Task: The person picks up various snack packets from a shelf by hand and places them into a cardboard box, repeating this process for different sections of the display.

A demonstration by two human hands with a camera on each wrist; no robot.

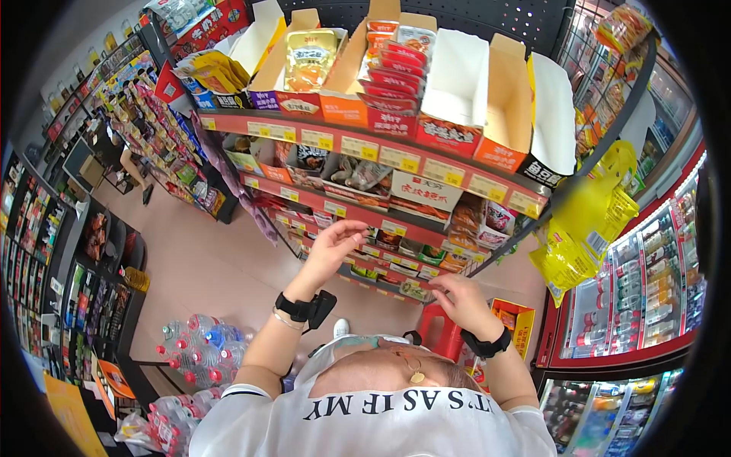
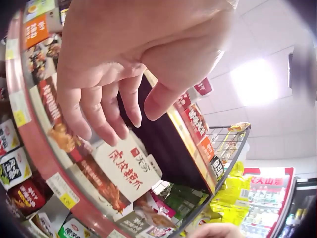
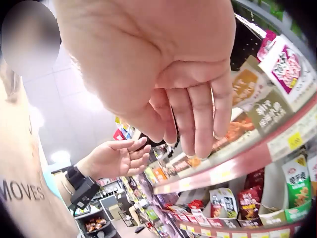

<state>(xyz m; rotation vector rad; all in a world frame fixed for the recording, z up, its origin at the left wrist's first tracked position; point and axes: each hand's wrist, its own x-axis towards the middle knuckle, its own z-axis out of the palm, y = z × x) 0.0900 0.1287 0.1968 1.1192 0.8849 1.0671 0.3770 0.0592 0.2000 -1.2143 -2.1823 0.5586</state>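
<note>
My left hand (image 1: 339,247) hovers in front of the snack shelf, fingers loosely bent and holding nothing. In the left wrist view, its fingertips overlap a white box (image 2: 128,171) with red characters, standing on the second tier. Farther right and lower, my right hand (image 1: 461,303) is also empty, fingers relaxed and slightly bent near the lower tiers. The right wrist view shows its palm, with bagged snacks (image 3: 225,203) on the shelf behind. Printed cardboard trays line the top tier; one holds red packets (image 1: 394,72), another a gold pouch (image 1: 312,59).
Bottle packs (image 1: 202,354) stand on the floor at left, by a dark rack (image 1: 91,305). A red stool (image 1: 440,331) and a yellow box (image 1: 521,327) are near my right arm. Yellow bags (image 1: 582,236) hang at the shelf's right end, beside drink fridges (image 1: 647,274). Another person's leg (image 1: 137,171) shows far left.
</note>
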